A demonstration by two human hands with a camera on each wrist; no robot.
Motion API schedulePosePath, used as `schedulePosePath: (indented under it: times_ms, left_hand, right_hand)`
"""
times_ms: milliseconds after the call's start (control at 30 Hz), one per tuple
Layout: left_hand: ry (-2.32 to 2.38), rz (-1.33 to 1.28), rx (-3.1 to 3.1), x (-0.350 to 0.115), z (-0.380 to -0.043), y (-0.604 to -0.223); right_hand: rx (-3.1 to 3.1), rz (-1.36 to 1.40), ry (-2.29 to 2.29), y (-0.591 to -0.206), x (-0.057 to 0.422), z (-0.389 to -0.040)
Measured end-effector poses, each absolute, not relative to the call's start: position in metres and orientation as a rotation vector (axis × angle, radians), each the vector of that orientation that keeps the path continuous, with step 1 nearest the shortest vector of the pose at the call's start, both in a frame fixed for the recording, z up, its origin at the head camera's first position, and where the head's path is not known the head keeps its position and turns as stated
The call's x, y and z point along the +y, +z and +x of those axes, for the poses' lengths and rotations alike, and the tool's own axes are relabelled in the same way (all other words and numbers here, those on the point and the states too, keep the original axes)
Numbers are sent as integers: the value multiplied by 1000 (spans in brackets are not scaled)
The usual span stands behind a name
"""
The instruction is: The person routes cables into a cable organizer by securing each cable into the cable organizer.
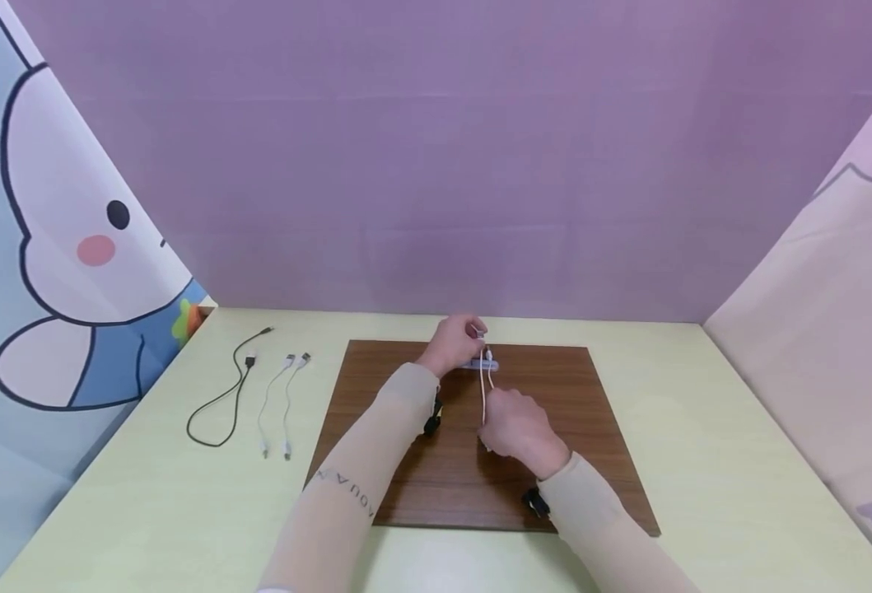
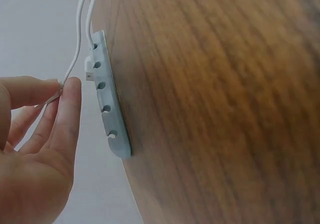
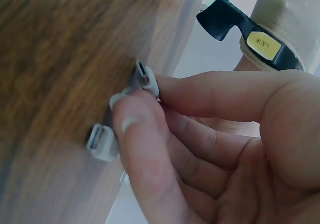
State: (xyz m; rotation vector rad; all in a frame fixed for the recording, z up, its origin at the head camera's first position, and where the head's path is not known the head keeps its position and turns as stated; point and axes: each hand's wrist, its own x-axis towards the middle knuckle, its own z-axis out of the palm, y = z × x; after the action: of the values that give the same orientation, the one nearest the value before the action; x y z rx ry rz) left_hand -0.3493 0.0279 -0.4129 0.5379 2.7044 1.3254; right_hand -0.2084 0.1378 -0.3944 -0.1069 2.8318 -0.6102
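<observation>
one white cable (image 1: 483, 387) runs down mid-frame, pinched by the left hand (image 1: 454, 341) above, nearer the crosswise clip (image 2: 115, 120), and right hand (image 1: 517, 424) below.

Pale yellow-green surface (image 1: 739, 428), enclosed on three sides.
At the back it is bounded by a creased purple backdrop (image 1: 436, 165), at the left by a blue panel (image 1: 6, 494) printed with a white cartoon figure (image 1: 65, 189), at the right by a pale pink patterned panel (image 1: 813, 329); a soft glare (image 1: 443, 568) is reflected towards the front.
</observation>
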Motion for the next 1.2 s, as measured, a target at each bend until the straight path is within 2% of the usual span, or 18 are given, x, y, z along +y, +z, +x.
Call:
schedulePosePath:
  times_ms: [467,1200]
  left_hand:
    - [987,593,2875,36,-356,-417]
    - [841,607,2901,42,-356,-419]
  right_hand:
    - [2832,-100,-591,-394,134,-209]
    - [2910,-127,-477,-397,132,-203]
